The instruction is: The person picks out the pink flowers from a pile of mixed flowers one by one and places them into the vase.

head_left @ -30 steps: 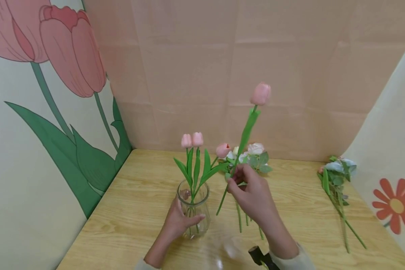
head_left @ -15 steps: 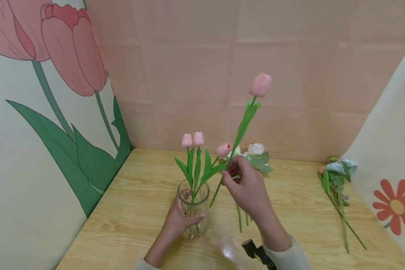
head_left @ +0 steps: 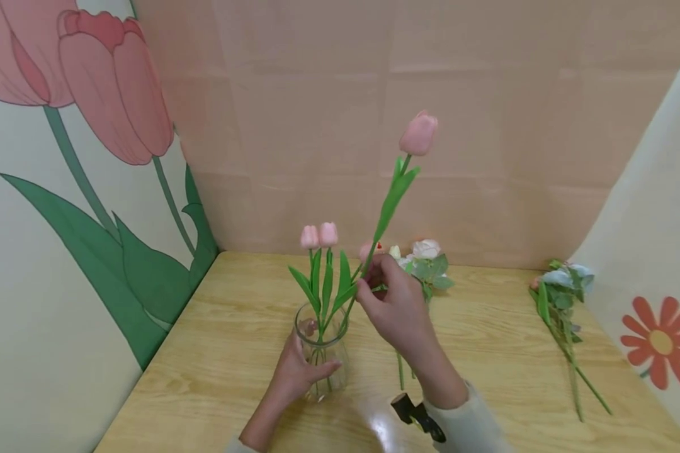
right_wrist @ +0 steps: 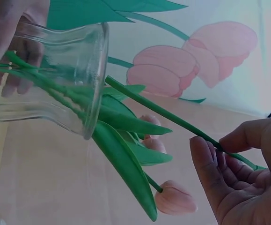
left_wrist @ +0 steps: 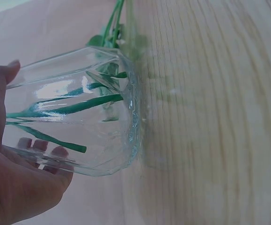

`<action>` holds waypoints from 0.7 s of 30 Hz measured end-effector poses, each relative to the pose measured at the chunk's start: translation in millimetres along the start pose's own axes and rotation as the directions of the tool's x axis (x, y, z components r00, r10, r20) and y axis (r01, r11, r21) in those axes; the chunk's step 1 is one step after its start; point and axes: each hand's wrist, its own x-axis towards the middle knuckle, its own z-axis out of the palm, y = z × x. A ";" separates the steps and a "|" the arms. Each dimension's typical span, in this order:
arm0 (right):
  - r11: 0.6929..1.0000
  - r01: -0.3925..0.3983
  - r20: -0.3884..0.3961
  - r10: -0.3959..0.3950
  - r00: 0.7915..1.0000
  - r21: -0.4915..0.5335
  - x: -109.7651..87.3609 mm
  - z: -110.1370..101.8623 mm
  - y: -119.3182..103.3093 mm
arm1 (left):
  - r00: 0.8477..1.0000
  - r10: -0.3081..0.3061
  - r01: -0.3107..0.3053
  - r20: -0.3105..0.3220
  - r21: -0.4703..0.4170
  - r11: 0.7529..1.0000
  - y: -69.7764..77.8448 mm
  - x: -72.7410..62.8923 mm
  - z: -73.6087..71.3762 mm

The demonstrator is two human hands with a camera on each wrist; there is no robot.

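My left hand (head_left: 302,368) grips a clear glass vase (left_wrist: 79,61) around its body, thumb in front and fingers behind. Three pink tulips stand in the vase; the two upright blooms (head_left: 319,235) lean left, and a third bloom (right_wrist: 175,197) leans out to the right. My right hand (head_left: 393,302) pinches the green stem (right_wrist: 161,110) of another pink tulip (head_left: 419,133) between thumb and fingers, its bloom up and to the right. In the right wrist view the cut end of that stem is at the vase's rim (right_wrist: 98,79). Several green stems (left_wrist: 65,108) show through the glass.
White and pale pink flowers (head_left: 426,249) with green leaves lie on the wooden table (head_left: 249,296) behind my right hand. Farther right lies a bunch of blue and pink flowers (head_left: 566,280) with long stems. A pink backdrop (head_left: 294,126) rises behind the table.
My right hand has moved left with the held tulip, bringing its stem end from beside the vase to the rim. The left hand still holds the vase in place.
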 end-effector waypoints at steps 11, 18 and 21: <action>0.997 0.034 0.059 -0.029 0.998 -0.074 -0.7 13.6 9.2 | 1.000 0.014 -0.014 0.005 -0.024 1.000 0.9 0.6 -1.2; 0.995 0.014 0.090 -0.004 0.996 -0.101 -5.0 21.6 13.1 | 1.000 -0.002 0.003 0.023 -0.043 0.999 0.9 1.0 -1.8; 0.993 -0.013 0.110 0.026 0.994 -0.116 -6.4 25.5 14.1 | 1.000 -0.002 0.002 0.020 -0.040 0.999 0.7 0.9 -1.8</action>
